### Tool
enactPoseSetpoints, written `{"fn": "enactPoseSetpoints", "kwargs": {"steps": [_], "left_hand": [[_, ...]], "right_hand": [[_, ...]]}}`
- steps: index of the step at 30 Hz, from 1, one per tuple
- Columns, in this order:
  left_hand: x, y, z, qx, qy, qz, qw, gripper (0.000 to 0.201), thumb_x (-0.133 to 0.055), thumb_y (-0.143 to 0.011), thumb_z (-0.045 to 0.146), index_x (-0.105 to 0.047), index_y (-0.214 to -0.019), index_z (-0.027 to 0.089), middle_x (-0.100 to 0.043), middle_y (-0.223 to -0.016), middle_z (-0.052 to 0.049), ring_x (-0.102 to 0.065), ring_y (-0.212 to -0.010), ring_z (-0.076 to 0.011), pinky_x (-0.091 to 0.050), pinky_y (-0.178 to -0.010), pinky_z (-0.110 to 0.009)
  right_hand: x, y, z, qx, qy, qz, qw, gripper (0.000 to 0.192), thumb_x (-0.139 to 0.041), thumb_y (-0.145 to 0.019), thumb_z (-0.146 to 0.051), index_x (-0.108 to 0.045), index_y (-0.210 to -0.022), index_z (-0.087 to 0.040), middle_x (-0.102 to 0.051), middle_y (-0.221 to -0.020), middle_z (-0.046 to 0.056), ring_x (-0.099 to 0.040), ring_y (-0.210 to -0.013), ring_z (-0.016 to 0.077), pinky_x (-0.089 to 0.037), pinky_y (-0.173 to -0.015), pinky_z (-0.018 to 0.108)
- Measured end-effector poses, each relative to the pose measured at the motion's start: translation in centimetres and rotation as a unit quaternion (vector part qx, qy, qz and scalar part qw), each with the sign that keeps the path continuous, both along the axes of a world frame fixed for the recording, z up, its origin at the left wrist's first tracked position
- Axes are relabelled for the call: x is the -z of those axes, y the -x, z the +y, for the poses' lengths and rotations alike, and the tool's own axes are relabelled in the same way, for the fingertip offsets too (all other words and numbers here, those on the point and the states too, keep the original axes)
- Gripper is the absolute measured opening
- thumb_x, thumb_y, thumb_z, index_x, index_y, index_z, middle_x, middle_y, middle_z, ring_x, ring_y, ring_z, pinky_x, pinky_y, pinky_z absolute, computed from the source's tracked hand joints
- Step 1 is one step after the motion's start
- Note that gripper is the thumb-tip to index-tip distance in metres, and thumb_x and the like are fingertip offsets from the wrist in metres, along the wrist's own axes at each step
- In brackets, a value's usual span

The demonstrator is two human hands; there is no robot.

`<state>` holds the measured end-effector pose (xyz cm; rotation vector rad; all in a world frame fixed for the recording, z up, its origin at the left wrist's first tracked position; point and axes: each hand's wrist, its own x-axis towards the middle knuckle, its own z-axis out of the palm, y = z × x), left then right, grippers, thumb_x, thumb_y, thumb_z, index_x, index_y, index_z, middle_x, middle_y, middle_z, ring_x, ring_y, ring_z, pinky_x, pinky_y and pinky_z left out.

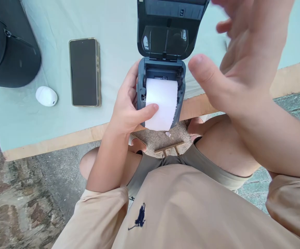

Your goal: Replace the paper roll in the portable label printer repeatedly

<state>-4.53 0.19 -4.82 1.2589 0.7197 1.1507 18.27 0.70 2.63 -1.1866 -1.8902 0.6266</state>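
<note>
A small dark portable receipt printer (182,84) is held over the table's front edge, its hinged lid (169,29) swung up and away from me. White paper (162,93) from a roll lies in its compartment and hangs over the front lip. My left hand (131,103) grips the printer from the left side, with the thumb pressed on the paper. To the right of the printer, my right hand (243,58) is raised with fingers and thumb apart, and it holds nothing. Its upper fingertips are blurred and partly out of frame.
A smartphone (84,72) lies on the pale table cover (116,34). Left of it are a white rounded case (46,96) and a large dark zippered bag (10,48). The table's wooden edge (56,141) runs above my knees. A scrap of paper (168,134) is on the ground.
</note>
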Motion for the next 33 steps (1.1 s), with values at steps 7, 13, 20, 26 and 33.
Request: {"fn": "enactPoseSetpoints", "kwargs": {"steps": [7, 13, 20, 26, 33], "left_hand": [[0.2, 0.0, 0.0, -0.014, -0.002, 0.051, 0.999, 0.102, -0.091, -0.055, 0.057, -0.052, -0.144, 0.027, -0.065, -0.136, -0.011, -0.059, -0.135, -0.0402, -0.056, -0.108, -0.048], [0.7, 0.2, 0.1, -0.004, -0.017, 0.035, 0.999, 0.086, -0.092, -0.054, 0.056, -0.058, -0.126, 0.023, -0.067, -0.129, -0.012, -0.063, -0.126, -0.0401, -0.060, -0.098, -0.047], [0.3, 0.2, 0.3, 0.020, -0.007, 0.007, 1.000, 0.085, -0.093, -0.055, 0.047, -0.060, -0.130, 0.025, -0.067, -0.127, -0.011, -0.065, -0.123, -0.0391, -0.061, -0.097, -0.046], [0.0, -0.2, -0.1, 0.019, 0.009, -0.041, 0.999, 0.073, -0.086, -0.068, 0.056, -0.061, -0.131, 0.028, -0.069, -0.118, -0.007, -0.070, -0.113, -0.0299, -0.063, -0.092, -0.040], [-1.0, -1.0, -0.7, -0.008, 0.021, -0.041, 0.999, 0.058, -0.079, -0.082, 0.054, -0.059, -0.128, 0.025, -0.068, -0.113, -0.007, -0.060, -0.138, -0.0356, -0.057, -0.109, -0.052]], "right_hand": [[-0.5, 0.4, -0.2, -0.051, -0.047, 0.026, 0.997, 0.028, -0.053, -0.099, -0.037, -0.065, -0.119, -0.021, -0.065, -0.117, 0.001, -0.063, -0.116, 0.0100, -0.055, -0.090, 0.025], [0.3, -0.3, 0.0, -0.140, -0.060, -0.028, 0.988, 0.026, -0.062, -0.094, -0.040, -0.069, -0.110, -0.020, -0.061, -0.115, 0.008, -0.059, -0.117, 0.0122, -0.055, -0.108, 0.032], [0.3, -0.5, 0.0, -0.178, -0.031, -0.082, 0.980, 0.020, -0.061, -0.094, -0.041, -0.071, -0.103, -0.026, -0.056, -0.124, 0.006, -0.058, -0.117, 0.0127, -0.055, -0.102, 0.034], [0.5, -0.1, 0.2, -0.165, 0.045, -0.054, 0.984, 0.050, -0.059, -0.094, -0.052, -0.058, -0.135, -0.024, -0.059, -0.136, 0.007, -0.055, -0.130, 0.0148, -0.053, -0.109, 0.032], [-0.2, 0.6, 0.0, -0.177, 0.229, 0.017, 0.957, 0.066, -0.066, -0.087, -0.041, -0.045, -0.146, -0.023, -0.052, -0.147, 0.003, -0.060, -0.121, 0.0107, -0.059, -0.094, 0.022]]}}
